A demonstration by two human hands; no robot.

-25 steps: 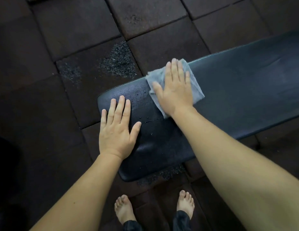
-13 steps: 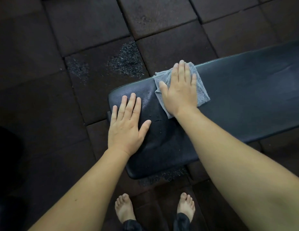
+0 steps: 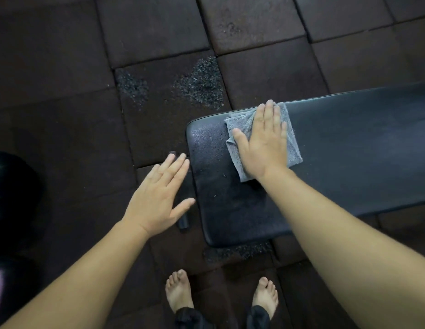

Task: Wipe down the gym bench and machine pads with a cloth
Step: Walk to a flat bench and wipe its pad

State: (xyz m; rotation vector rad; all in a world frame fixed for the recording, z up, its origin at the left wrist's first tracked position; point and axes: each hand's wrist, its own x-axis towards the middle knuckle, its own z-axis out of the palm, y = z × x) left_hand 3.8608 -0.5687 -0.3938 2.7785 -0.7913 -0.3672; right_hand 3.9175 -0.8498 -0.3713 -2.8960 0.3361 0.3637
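A black padded gym bench [image 3: 349, 148] runs from the middle of the view to the right edge, its rounded end toward the left. A folded grey cloth [image 3: 293, 141] lies flat on the pad near that end. My right hand [image 3: 263, 141] presses palm-down on the cloth with fingers spread. My left hand [image 3: 159, 195] hovers off the bench, just left of its end, fingers apart and holding nothing. Small specks dot the pad near the end.
Dark rubber floor tiles [image 3: 64, 115] surround the bench, with patches of loose crumbs [image 3: 199, 84] behind it. A black bar end [image 3: 184, 224] of the bench frame shows under my left hand. My bare feet [image 3: 178, 293] stand in front. A dark object [image 3: 7, 198] sits at the left edge.
My left hand has lifted off the bench end and now hangs beside it. My right hand stays flat on the cloth. The view has swung left, so the bench sits further right.
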